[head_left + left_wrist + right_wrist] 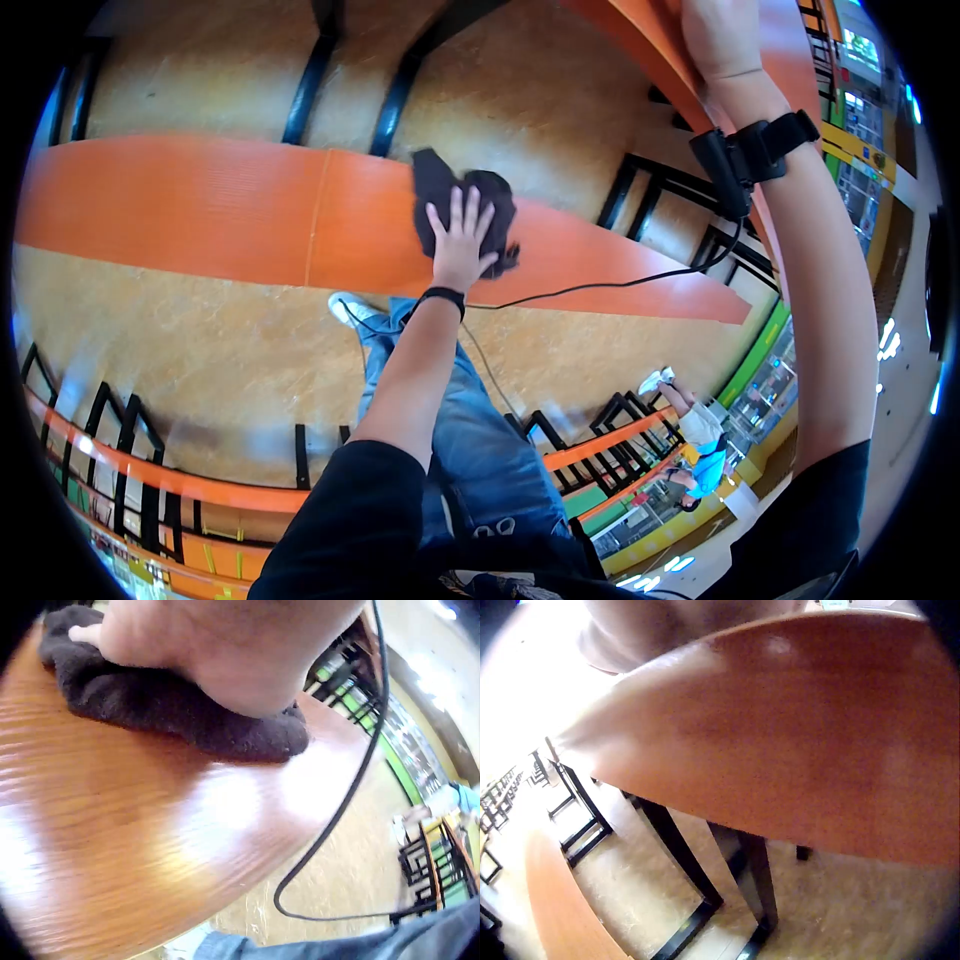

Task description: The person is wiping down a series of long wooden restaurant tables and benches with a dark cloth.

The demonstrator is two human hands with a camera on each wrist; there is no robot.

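A dark, thick cloth lies bunched on a long orange bench in the head view. My left hand presses down on the cloth with its fingers straight and spread. From the left wrist, the folded cloth shows under the heel of the hand, against the glossy wood. At the upper right of the head view, my right hand is at the orange table, its fingers cut off by the frame. The right wrist view has that hand at the edge of the tabletop, fingers hidden.
A black cable runs between the two wrists, across the bench. Black metal legs stand beyond the bench. More orange benches are behind me. Another person is at the lower right. My shoe is beside the bench.
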